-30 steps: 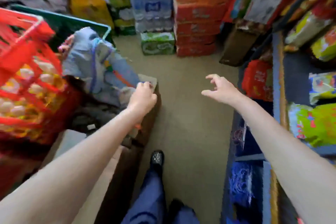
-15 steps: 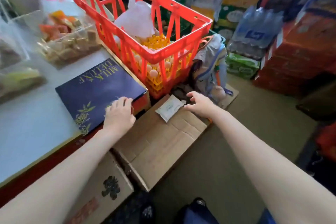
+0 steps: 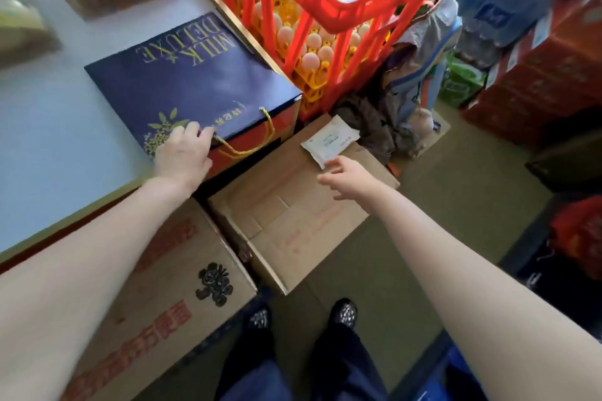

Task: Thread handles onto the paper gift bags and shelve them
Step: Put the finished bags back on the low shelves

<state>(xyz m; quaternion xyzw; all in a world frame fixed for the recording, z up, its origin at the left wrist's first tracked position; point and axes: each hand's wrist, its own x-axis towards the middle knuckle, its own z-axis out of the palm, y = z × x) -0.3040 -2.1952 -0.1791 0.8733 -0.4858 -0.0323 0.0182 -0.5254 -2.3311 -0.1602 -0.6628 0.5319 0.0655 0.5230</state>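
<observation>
Two hands are showing in the head view. Left hand (image 3: pixel 182 153) is resting on the near corner of the navy "MILK DELUXE" gift bag (image 3: pixel 192 81), fingers curled over the bag's edge just beside the gold cord handle (image 3: pixel 250 143); whether it is pinching the cord, cannot tell. Bag is lying flat on the pale counter (image 3: pixel 58 127), its handle end overhanging the counter edge, the cord looping down over the red front. Right hand (image 3: pixel 345 177) is hovering with fingers loosely spread, just beside a white packet (image 3: pixel 329 140) lying on the flattened cardboard box (image 3: pixel 293 205). Red crate (image 3: pixel 342 0) of eggs is standing against the bag's far right edge. Open floor (image 3: pixel 456 198) is lying to the right of the box.
</observation>
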